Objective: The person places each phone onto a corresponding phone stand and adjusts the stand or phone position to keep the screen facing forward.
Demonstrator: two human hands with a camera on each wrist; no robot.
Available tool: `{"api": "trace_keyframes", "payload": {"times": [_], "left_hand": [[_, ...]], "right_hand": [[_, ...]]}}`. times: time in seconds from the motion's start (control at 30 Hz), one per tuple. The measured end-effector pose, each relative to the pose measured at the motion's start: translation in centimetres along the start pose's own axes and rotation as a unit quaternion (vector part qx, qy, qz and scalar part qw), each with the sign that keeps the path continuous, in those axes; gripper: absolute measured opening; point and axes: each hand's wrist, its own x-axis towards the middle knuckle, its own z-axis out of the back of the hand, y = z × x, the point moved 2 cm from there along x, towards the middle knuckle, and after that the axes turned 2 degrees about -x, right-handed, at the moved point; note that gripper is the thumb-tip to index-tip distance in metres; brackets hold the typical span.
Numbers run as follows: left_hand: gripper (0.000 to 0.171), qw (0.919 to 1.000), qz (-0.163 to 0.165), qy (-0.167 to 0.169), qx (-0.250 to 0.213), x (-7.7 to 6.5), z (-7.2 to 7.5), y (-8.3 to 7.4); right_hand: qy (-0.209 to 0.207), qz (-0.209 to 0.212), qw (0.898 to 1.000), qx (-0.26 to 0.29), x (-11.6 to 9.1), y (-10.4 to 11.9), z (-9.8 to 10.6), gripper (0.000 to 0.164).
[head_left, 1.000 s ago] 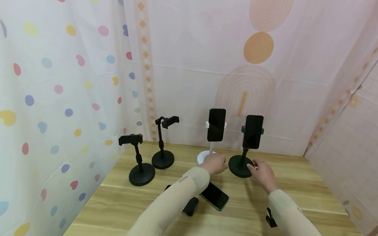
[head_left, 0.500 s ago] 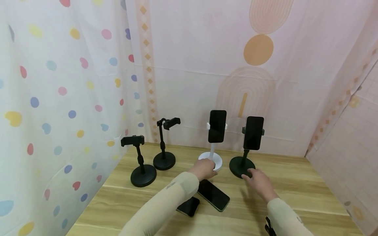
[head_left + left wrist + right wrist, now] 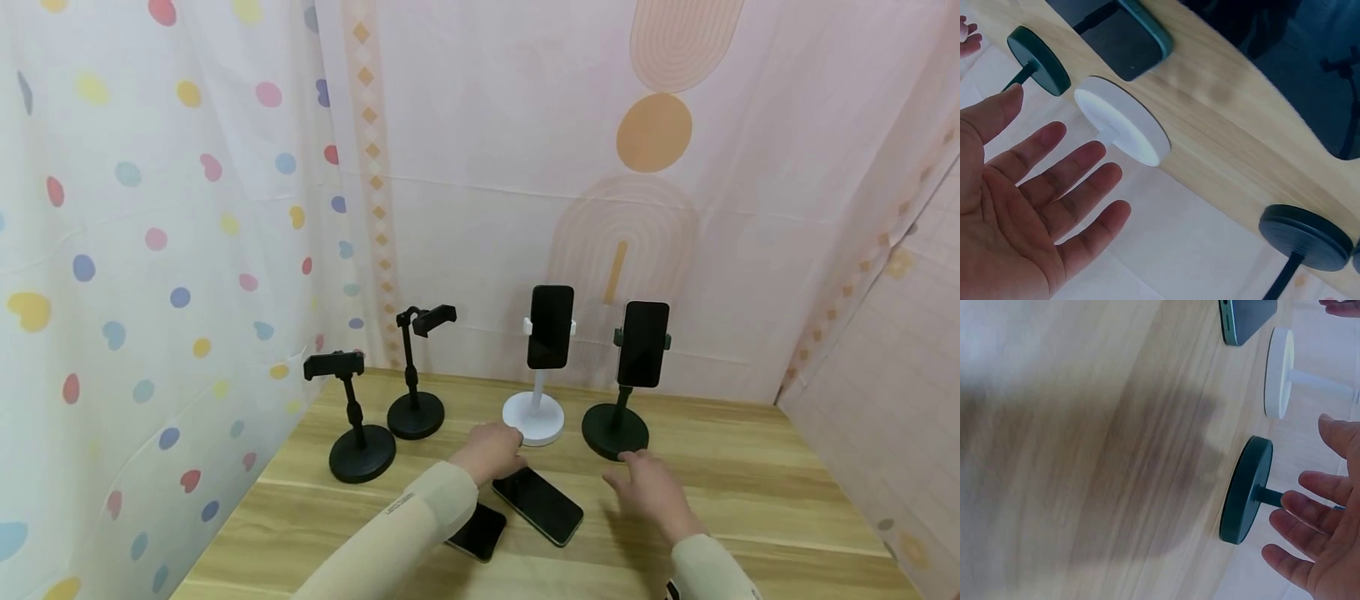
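My left hand (image 3: 489,452) hovers over the table at the top end of a flat-lying phone (image 3: 542,506), its fingers spread and relaxed in the left wrist view. Under my left sleeve a second phone (image 3: 480,532) lies partly hidden. My right hand (image 3: 651,490) is held in front of the dark green phone stand (image 3: 613,430), fingers loose and holding nothing. That stand clamps an upright phone (image 3: 643,343). Left of it a white phone stand (image 3: 534,418) clamps another upright phone (image 3: 551,327).
Two black phone stands with no phone in their clamps, a nearer one (image 3: 362,454) and a farther one (image 3: 416,415), stand at the left. Behind the wooden table (image 3: 757,492) hang a patterned curtain (image 3: 465,167) and a dotted curtain (image 3: 165,250).
My left hand has moved left and back from beside the white stand's base, uncovering it. My right hand has left the green stand's base and drawn back toward me. The stands remain in place.
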Motion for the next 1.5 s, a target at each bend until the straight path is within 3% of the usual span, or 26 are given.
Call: {"api": "trace_keyframes", "payload": {"times": [0.53,0.73,0.93,1.2,1.5], "left_hand": [[0.025,0.9993,0.033,-0.006,-0.017,-2.4,-0.5,2.9],[0.025,0.9978,0.059,-0.016,-0.024,-3.2,-0.4,4.3],[0.026,0.9957,0.089,-0.017,-0.021,-3.6,-0.5,6.0],[0.022,0.9927,0.108,-0.025,-0.048,-3.6,0.0,8.4],[0.029,0.9836,0.165,-0.036,-0.063,-4.0,0.2,10.9]], "right_hand": [[0.038,-0.021,0.999,-0.020,-2.7,1.0,-0.2,0.046],[0.053,-0.033,0.998,-0.018,-3.9,1.1,-0.4,0.046],[0.061,-0.015,0.998,-0.028,-4.7,1.4,-0.7,0.046],[0.128,-0.032,0.990,-0.042,-5.1,1.6,-0.8,0.051],[0.179,-0.052,0.982,-0.020,-5.8,1.6,-0.8,0.048]]}}
